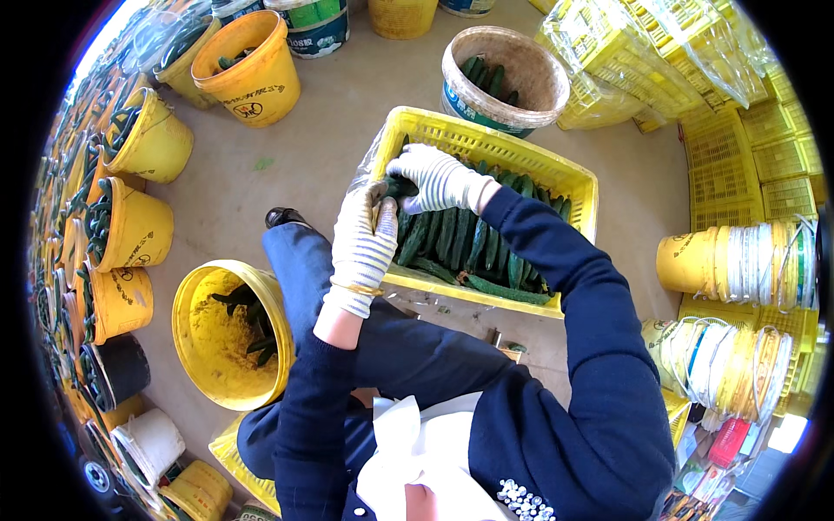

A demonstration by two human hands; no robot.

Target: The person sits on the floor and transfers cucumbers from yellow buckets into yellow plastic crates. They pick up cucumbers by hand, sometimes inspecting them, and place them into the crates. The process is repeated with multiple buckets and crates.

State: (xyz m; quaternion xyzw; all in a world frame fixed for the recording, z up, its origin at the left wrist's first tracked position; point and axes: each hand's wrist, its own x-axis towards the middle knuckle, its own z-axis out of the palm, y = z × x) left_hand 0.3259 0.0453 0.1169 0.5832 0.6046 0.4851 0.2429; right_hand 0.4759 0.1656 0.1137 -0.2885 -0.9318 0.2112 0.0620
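Note:
My left hand [365, 244], in a striped knit glove with a soiled fingertip area, grips the near end of a dark green cucumber [399, 187]. At its other end my right hand [438, 177], gloved alike, closes around it. Both hands are over the left end of a yellow slotted plastic crate [589, 228]. Rows of cucumbers [466, 234] lie side by side in the crate, with one crosswise along the near wall. Clear plastic film [365, 163] hangs over the crate's left rim. My hands hide part of the held cucumber.
A yellow bucket [189, 345] holding a few cucumbers stands by my left leg. Behind the crate is a dirty white bucket [505, 117] with cucumbers. Filled yellow buckets [140, 225] line the left; stacked crates [723, 163] and nested buckets [690, 264] are at right.

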